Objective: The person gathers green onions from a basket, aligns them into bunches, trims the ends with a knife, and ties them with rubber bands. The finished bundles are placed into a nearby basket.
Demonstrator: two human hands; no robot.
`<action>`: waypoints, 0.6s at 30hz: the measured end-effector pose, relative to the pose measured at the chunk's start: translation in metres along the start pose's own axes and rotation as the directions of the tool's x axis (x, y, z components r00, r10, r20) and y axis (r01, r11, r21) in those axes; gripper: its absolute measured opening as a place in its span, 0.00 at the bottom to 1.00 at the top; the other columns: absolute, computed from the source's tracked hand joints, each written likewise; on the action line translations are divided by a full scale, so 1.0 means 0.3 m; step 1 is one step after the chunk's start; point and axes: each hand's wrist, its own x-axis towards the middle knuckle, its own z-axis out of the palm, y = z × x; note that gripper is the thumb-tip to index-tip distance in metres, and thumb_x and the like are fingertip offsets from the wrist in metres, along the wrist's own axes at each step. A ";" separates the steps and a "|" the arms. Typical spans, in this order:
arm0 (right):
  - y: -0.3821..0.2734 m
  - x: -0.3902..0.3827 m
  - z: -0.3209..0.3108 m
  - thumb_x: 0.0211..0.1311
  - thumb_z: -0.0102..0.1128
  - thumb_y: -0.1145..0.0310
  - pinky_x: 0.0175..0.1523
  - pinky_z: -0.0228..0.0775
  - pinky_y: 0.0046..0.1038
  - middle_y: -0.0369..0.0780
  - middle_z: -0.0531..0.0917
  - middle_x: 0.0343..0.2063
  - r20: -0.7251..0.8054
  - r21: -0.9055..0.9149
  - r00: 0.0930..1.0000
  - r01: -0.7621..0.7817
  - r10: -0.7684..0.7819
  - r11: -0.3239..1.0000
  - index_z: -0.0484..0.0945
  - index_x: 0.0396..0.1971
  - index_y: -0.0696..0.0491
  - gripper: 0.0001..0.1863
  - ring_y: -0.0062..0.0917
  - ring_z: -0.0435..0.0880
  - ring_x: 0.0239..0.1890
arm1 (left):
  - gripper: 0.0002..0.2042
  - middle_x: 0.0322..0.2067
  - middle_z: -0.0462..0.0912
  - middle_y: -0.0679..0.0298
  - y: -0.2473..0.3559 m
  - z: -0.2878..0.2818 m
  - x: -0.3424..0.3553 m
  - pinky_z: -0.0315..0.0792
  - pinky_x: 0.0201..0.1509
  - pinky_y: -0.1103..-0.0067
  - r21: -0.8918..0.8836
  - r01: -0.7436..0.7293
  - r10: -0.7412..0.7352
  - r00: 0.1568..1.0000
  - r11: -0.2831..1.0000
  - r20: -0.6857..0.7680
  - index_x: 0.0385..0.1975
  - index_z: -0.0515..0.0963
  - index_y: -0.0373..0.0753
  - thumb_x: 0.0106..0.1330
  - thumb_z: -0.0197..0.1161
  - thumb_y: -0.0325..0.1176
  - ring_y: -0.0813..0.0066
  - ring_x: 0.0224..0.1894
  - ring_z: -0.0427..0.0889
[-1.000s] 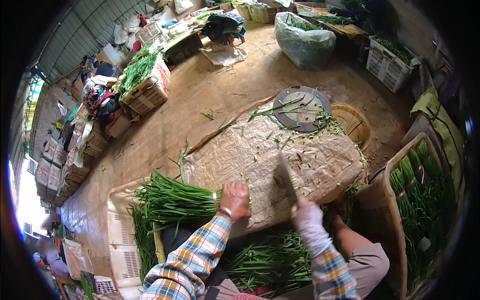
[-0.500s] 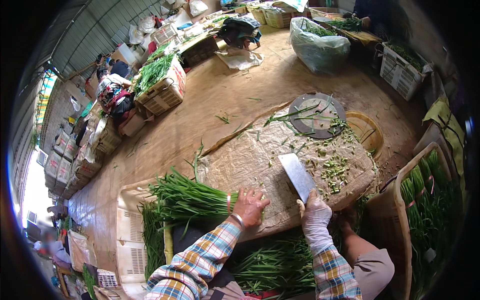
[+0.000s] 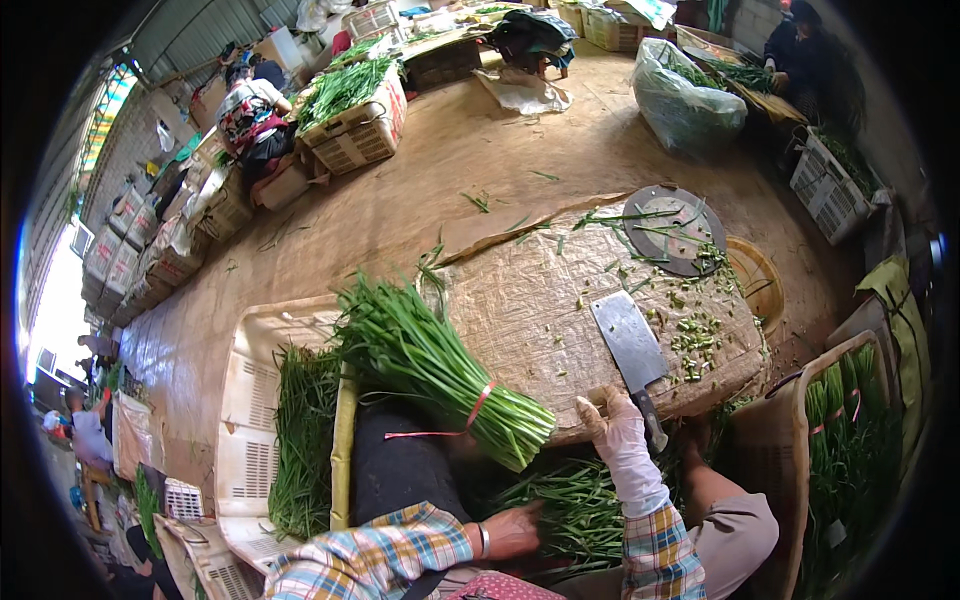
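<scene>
A bunch of garlic chives (image 3: 430, 360), tied with a pink band, lies aslant over the board's left edge, its pale cut ends toward me. My right hand (image 3: 618, 430), in a whitish glove, is beside those ends with fingers apart, holding nothing. Close by it, a cleaver (image 3: 630, 340) rests on the covered board (image 3: 530, 310), its dark handle over the near edge. Below the board, my left hand (image 3: 515, 530) reaches into loose chives (image 3: 590, 520); its fingers are blurred and partly hidden among the leaves.
Cut stem pieces (image 3: 695, 345) litter the board's right side, near a round grey disc (image 3: 675, 230) and a yellow basin (image 3: 755, 285). Crates of chives flank me, a white one (image 3: 240, 440) left and another (image 3: 800, 460) right. Co-workers (image 3: 250, 110) sit farther off.
My left hand has let go of the tied bunch and moved down to the loose chives. The bunch now lies tilted toward me. My right hand has released the cleaver onto the board.
</scene>
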 end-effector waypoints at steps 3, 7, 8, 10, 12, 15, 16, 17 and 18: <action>-0.056 0.016 0.016 0.49 0.68 0.46 0.42 0.72 0.35 0.49 0.81 0.34 0.130 0.138 0.990 -0.075 0.057 0.988 0.75 0.44 0.59 0.32 0.39 0.81 0.37 | 0.07 0.23 0.78 0.62 0.029 -0.042 -0.004 0.66 0.51 0.69 -0.164 0.262 -0.263 0.965 0.951 0.019 0.19 0.78 0.40 0.53 0.58 0.34 0.64 0.32 0.77; -0.180 0.017 0.081 0.36 0.76 0.44 0.54 0.68 0.40 0.55 0.76 0.46 0.280 -0.078 0.955 0.128 -0.102 0.989 0.62 0.59 0.57 0.52 0.48 0.75 0.52 | 0.07 0.32 0.80 0.61 -0.006 -0.143 -0.059 0.70 0.40 0.72 -0.514 0.383 -0.627 0.616 0.767 -0.477 0.28 0.78 0.40 0.52 0.66 0.34 0.66 0.34 0.78; -0.198 0.021 0.118 0.33 0.77 0.44 0.54 0.69 0.40 0.55 0.76 0.46 0.343 -0.174 0.935 0.159 -0.092 0.972 0.60 0.61 0.56 0.55 0.48 0.75 0.52 | 0.09 0.32 0.80 0.61 -0.017 -0.132 -0.076 0.72 0.38 0.74 -0.610 0.428 -0.745 0.399 0.667 -0.535 0.29 0.77 0.38 0.52 0.67 0.35 0.68 0.34 0.79; -0.248 0.013 0.155 0.30 0.78 0.43 0.53 0.70 0.41 0.55 0.77 0.45 0.466 -0.356 0.882 0.118 0.066 0.927 0.59 0.61 0.56 0.57 0.47 0.76 0.50 | 0.15 0.31 0.79 0.63 -0.054 -0.131 -0.119 0.72 0.35 0.75 -0.955 0.293 -0.999 0.023 0.031 -0.026 0.34 0.75 0.38 0.54 0.68 0.39 0.73 0.33 0.78; -0.234 0.008 0.188 0.27 0.79 0.44 0.50 0.72 0.39 0.53 0.79 0.42 0.460 -0.448 0.885 0.159 0.075 0.880 0.64 0.57 0.56 0.54 0.44 0.80 0.46 | 0.25 0.39 0.76 0.65 -0.112 -0.199 -0.113 0.71 0.40 0.74 -0.927 -0.059 -0.929 0.022 -0.370 0.370 0.45 0.70 0.38 0.56 0.69 0.48 0.78 0.40 0.75; -0.233 -0.014 0.187 0.26 0.79 0.45 0.50 0.73 0.37 0.50 0.81 0.39 0.494 -0.391 0.859 0.078 0.138 0.917 0.71 0.47 0.57 0.47 0.42 0.81 0.45 | 0.28 0.37 0.78 0.66 -0.178 -0.185 -0.088 0.71 0.40 0.78 -0.968 -0.040 -0.968 0.034 -0.250 0.248 0.44 0.73 0.37 0.52 0.71 0.52 0.78 0.39 0.75; -0.215 -0.040 0.193 0.28 0.79 0.46 0.50 0.72 0.37 0.51 0.81 0.38 0.502 -0.353 0.853 0.055 0.139 0.934 0.71 0.47 0.58 0.45 0.42 0.81 0.44 | 0.30 0.38 0.78 0.66 -0.189 -0.176 -0.087 0.71 0.41 0.77 -0.980 0.015 -0.979 0.039 -0.200 0.201 0.45 0.73 0.37 0.51 0.72 0.53 0.77 0.40 0.75; -0.215 -0.066 0.188 0.29 0.80 0.50 0.50 0.73 0.35 0.49 0.81 0.39 0.505 -0.268 0.854 0.014 0.128 0.963 0.70 0.48 0.59 0.44 0.39 0.81 0.43 | 0.31 0.39 0.77 0.66 -0.192 -0.168 -0.087 0.71 0.42 0.77 -0.987 0.068 -0.987 0.045 -0.149 0.152 0.46 0.73 0.36 0.50 0.73 0.53 0.76 0.40 0.75; -0.214 -0.091 0.180 0.31 0.81 0.55 0.50 0.73 0.33 0.48 0.81 0.40 0.507 -0.179 0.854 -0.027 0.116 0.983 0.69 0.50 0.59 0.44 0.37 0.82 0.43 | 0.32 0.40 0.78 0.65 -0.187 -0.164 -0.079 0.71 0.44 0.77 -0.993 0.082 -0.996 0.023 -0.089 0.091 0.46 0.73 0.36 0.48 0.73 0.54 0.76 0.41 0.75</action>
